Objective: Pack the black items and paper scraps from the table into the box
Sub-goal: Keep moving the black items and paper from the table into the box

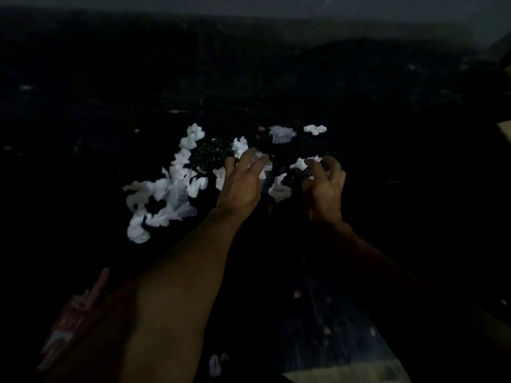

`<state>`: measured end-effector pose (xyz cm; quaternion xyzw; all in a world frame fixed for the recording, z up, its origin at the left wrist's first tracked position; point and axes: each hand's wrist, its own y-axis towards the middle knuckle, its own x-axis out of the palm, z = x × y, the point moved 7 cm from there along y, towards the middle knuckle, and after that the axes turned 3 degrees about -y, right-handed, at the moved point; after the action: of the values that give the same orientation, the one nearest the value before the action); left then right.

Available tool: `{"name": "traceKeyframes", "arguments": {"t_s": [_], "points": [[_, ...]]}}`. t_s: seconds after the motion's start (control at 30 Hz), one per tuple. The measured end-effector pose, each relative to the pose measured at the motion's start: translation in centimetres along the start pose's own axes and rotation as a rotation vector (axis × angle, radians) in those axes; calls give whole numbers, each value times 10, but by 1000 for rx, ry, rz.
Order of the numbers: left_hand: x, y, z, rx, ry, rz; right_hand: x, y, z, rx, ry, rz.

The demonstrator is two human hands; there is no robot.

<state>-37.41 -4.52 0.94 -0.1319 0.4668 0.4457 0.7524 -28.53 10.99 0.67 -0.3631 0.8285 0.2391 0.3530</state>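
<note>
The dark table point(83, 120) fills nearly the whole view, so dimly lit that its surface shows only faint scuffs and specks. Two bare forearms reach across it from the near edge. The left forearm point(179, 272) is the better lit, and the right forearm point(387, 266) is almost lost in shadow.

A long drift of crumpled white paper scraps point(166, 189) runs from near left to far centre, left of the hands. Just beyond it, in the middle of the table, lies a low heap of small black items point(210, 156), grainy and hard to make out against the dark top. It spreads rightward under both hands.

The left hand point(242, 186) is palm down over the heap. Its fingers are spread and bent, its fingertips point(249, 153) rest among white scraps, and it is not closed round anything visible. The right hand point(325, 189) sits just to the right, fingers curled down tight onto black items and a scrap; I cannot tell whether it actually has hold of them.

A single scrap point(279, 189) lies between the two hands. Farther off lie a dimpled clear-white piece point(282, 134) and, to its right, one more small scrap point(315, 129).

A blurred red-and-white object point(74, 313) lies at the near left, partly under the left forearm.
</note>
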Motion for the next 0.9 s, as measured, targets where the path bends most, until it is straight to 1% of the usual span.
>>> {"name": "traceKeyframes", "arguments": {"t_s": [0.03, 0.07, 0.1, 0.17, 0.23, 0.33, 0.4, 0.47, 0.5, 0.57, 0.63, 0.7, 0.77, 0.83, 0.9], "points": [[10, 9, -4, 1, 11, -24, 7, 6, 0, -70, -84, -21], [18, 12, -5, 12, 40, -59, 9, 11, -4, -92, -151, -44], [24, 20, -4, 56, 88, -55, 14, 19, -2, -106, -173, -64], [43, 32, -10, 121, 198, -122, 27, 32, 2, -101, -283, -149], [68, 36, -28, 66, 232, -292, 45, 33, 12, -81, -313, -283], [80, 31, -43, 32, 173, -309, 63, 26, 22, -66, -273, -379], [80, 25, -46, 11, 94, -268, 72, 19, 29, -91, -284, -380], [75, 20, -46, 6, 34, -191, 78, 16, 33, -90, -309, -361], [73, 20, -45, 26, 16, -140, 78, 18, 33, -97, -304, -318], [69, 20, -46, 80, 6, -60, 74, 22, 28, -184, -266, -202], [67, 18, -48, 114, 55, -15, 70, 25, 31, -214, -223, -129], [66, 17, -49, 100, 114, -8, 68, 25, 37, -194, -209, -152], [62, 21, -45, 68, 119, -2, 64, 30, 38, -183, -219, -165], [52, 32, -32, 52, 71, 36, 56, 42, 36, -124, -175, -187], [42, 51, -16, 31, -45, 77, 42, 60, 37, -18, -93, -158]]}}
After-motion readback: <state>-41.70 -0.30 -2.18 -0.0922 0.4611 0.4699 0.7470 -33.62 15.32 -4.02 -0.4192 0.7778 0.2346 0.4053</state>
